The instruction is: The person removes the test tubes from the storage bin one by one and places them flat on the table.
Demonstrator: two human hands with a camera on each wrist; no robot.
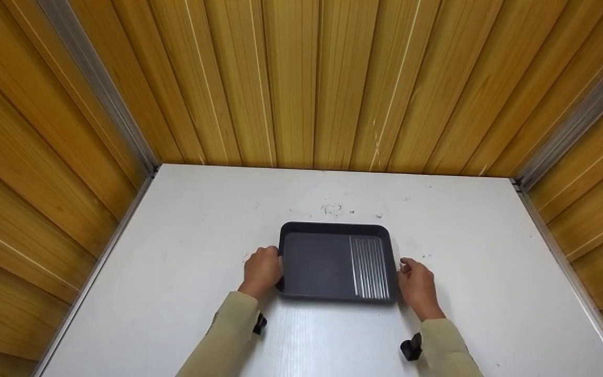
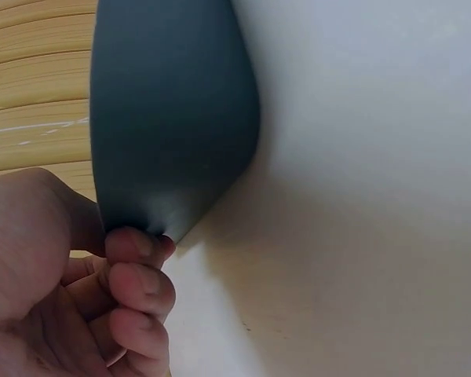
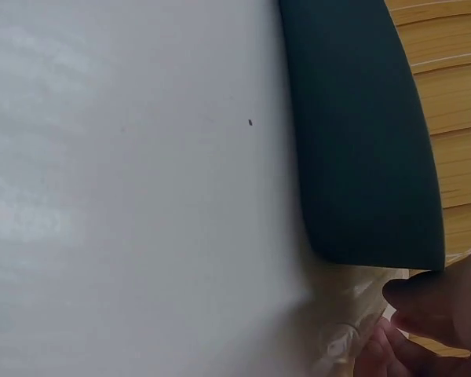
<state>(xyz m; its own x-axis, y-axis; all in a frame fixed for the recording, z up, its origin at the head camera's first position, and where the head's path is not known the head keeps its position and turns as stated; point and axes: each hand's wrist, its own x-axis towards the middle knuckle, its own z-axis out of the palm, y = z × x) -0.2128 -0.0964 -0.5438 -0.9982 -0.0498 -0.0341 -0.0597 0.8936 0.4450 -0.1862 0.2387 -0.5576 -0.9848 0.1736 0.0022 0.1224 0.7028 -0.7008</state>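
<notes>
A dark grey paint tray (image 1: 317,264), with a ribbed strip along its right side, sits level in the middle of the white table (image 1: 202,220). My left hand (image 1: 263,269) grips its left wall; in the left wrist view the fingers (image 2: 140,287) curl in beside the tray's corner. Beside the right wall is my right hand (image 1: 417,285), fingers curled. In the right wrist view its thumb lies by the tray wall (image 3: 369,141), and glossy clear plastic film (image 3: 341,342) shows at the fingertips. Part of that grasp is hidden behind the thumb.
Yellow wood-patterned panels (image 1: 291,84) enclose the table at the back and both sides, with metal posts (image 1: 97,78) in the corners. Dark scuff marks (image 1: 331,208) dot the tabletop behind the tray. Black wrist devices (image 1: 411,347) hang under the sleeves.
</notes>
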